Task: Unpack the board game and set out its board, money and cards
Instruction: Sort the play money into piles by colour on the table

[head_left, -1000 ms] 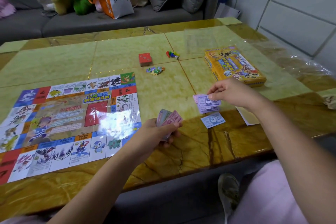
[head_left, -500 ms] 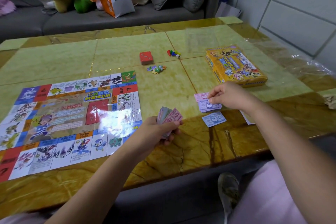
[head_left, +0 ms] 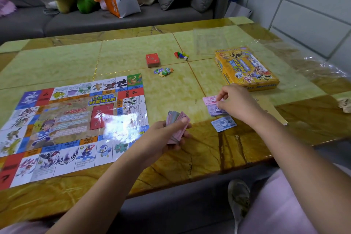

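The paper game board point(head_left: 72, 125) lies flat on the left of the table. My left hand point(head_left: 161, 138) grips a fanned stack of play money point(head_left: 176, 125) just right of the board. My right hand point(head_left: 235, 104) hovers over the sorted notes, its thumb and forefinger pinching the edge of a pink note point(head_left: 209, 100). Below that lie a purple pile point(head_left: 215, 110) and a blue note point(head_left: 223, 124). A red card deck point(head_left: 152, 60), coloured pawns with a die point(head_left: 180, 55) and small tokens point(head_left: 163, 72) sit mid-table. The yellow game box point(head_left: 247, 68) is at the right.
Clear plastic wrap point(head_left: 313, 62) lies crumpled along the table's right side, and a flat clear sheet point(head_left: 209, 43) behind the box. A paper slip point(head_left: 271, 108) pokes out behind my right wrist. A grey sofa point(head_left: 114, 19) with plush toys and a bag stands behind the table.
My right hand has shifted slightly toward the pink note and now pinches its edge. My left hand keeps the stack of money where it was.
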